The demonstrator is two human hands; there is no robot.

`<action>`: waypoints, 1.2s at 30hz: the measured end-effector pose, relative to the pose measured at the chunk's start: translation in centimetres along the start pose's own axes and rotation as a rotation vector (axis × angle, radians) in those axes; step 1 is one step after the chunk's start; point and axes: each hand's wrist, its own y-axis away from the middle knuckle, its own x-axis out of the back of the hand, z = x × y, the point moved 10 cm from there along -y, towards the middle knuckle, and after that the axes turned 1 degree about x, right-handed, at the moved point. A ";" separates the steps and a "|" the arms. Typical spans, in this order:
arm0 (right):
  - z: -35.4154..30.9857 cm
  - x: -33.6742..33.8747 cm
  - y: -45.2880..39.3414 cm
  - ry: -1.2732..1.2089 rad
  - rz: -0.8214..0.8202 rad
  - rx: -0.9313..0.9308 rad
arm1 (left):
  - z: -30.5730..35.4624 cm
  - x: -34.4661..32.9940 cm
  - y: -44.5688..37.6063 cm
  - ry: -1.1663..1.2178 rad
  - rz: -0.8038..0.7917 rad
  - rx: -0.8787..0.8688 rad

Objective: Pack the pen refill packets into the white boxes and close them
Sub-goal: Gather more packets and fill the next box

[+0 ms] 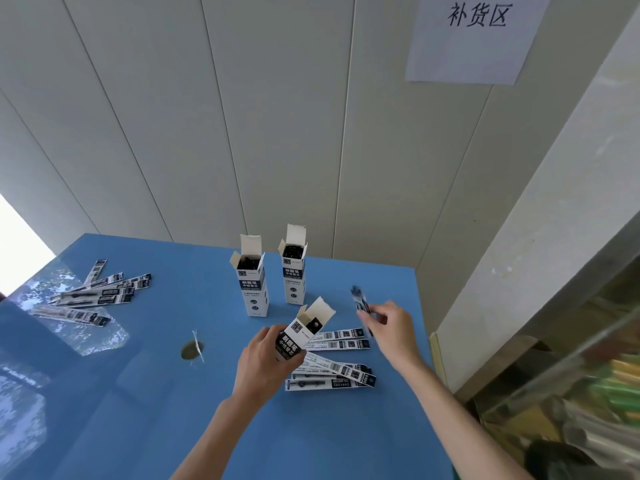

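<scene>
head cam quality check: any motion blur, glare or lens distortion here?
Head view: the dark refill packet pinched by the right hand is motion-smeared; the white carton gripped by the left hand stays readable. Window glare mottles the blue tabletop at left. Wide-angle lens splays the wall panel seams.

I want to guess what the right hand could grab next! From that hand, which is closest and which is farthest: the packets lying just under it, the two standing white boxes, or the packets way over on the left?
1. Pile of flat white-and-black refill packets, just below the right hand.
2. Two upright open white cardboard boxes, behind it, toward the wall.
3. Scattered packets, far left on the blue table.
</scene>
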 end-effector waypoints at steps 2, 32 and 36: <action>-0.7 1.4 -0.4 -0.005 0.078 0.028 | 0.1 -0.2 0.1 -0.005 -0.004 -0.005; -3.6 -3.0 -0.3 -0.277 -0.221 -0.096 | 0.6 0.4 0.0 -0.010 0.058 -0.017; -2.9 -3.7 -0.3 -0.211 -0.230 -0.069 | 0.3 0.5 0.1 -0.013 0.053 -0.007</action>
